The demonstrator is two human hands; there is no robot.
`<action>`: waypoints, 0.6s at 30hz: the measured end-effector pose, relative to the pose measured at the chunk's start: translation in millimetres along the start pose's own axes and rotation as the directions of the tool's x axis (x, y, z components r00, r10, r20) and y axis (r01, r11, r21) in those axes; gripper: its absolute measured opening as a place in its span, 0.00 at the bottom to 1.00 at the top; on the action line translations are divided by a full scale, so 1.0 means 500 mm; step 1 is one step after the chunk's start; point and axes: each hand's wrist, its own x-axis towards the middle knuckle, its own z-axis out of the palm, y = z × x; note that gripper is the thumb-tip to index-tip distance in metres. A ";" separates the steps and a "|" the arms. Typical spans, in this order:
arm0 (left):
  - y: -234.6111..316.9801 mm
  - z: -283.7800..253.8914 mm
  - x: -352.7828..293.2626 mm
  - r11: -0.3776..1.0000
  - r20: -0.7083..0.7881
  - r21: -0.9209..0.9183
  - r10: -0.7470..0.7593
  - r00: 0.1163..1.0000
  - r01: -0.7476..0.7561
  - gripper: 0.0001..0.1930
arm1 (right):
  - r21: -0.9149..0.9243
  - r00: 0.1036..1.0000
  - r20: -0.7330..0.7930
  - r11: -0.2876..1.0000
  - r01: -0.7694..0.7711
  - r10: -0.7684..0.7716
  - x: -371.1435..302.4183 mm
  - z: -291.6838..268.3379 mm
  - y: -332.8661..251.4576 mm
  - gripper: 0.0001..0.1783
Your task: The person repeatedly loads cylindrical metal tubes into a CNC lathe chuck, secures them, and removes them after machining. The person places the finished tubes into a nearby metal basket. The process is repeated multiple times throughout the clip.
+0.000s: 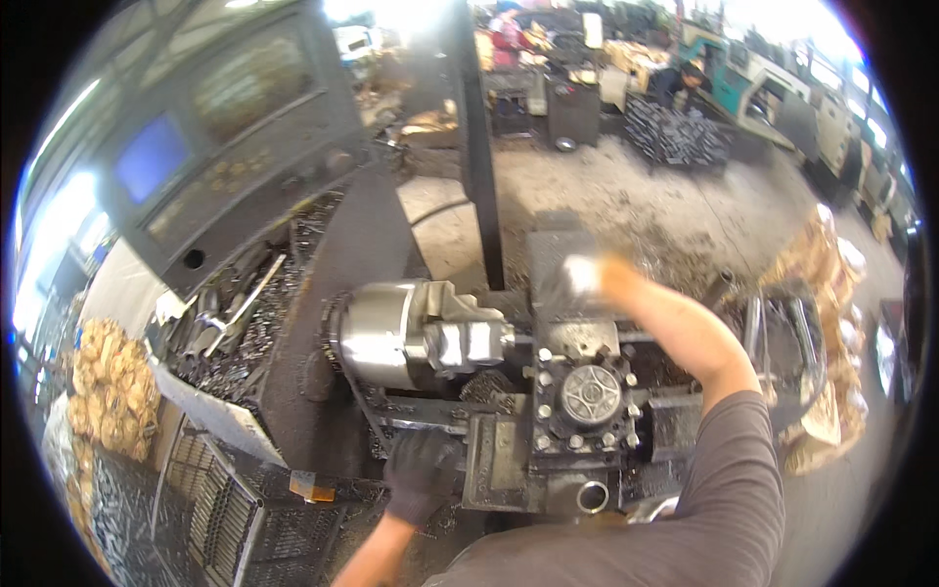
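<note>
A lathe fills the middle of the head view. Its silver chuck (pixel 377 335) grips a shiny metal workpiece (pixel 471 345) between the jaws. To the right of it sits the square tool post (pixel 589 396), ringed with bolts. My left hand (pixel 423 476), in a dark glove, is low in front of the chuck, beside the carriage. Its fingers look curled, but what they hold is hidden. My right arm reaches over the far side of the tool post. Motion smears my right hand (pixel 604 280), and a bright patch at its fingers cannot be made out.
Metal chips and a wrench-like tool (pixel 245 305) lie in the tray left of the chuck. An upright dark post (pixel 479 157) stands behind the lathe. Slotted crates (pixel 205 504) are at lower left. A person (pixel 677 83) is near a metal parts pile (pixel 675 132).
</note>
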 end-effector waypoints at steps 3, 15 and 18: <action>0.034 0.034 0.231 0.936 0.029 -0.044 0.350 0.936 -0.348 0.28 | 0.420 0.977 0.212 0.903 -0.096 0.006 0.069 0.076 -0.140 0.28; 0.031 0.236 0.345 0.879 -0.116 0.320 0.408 0.906 -0.355 0.35 | 0.381 0.753 0.651 0.816 -0.434 0.097 0.090 0.143 0.003 0.18; 0.031 0.249 0.340 0.884 -0.123 0.342 0.379 0.917 -0.319 0.37 | 0.176 0.867 0.497 0.976 -0.128 0.024 0.089 0.143 0.001 0.17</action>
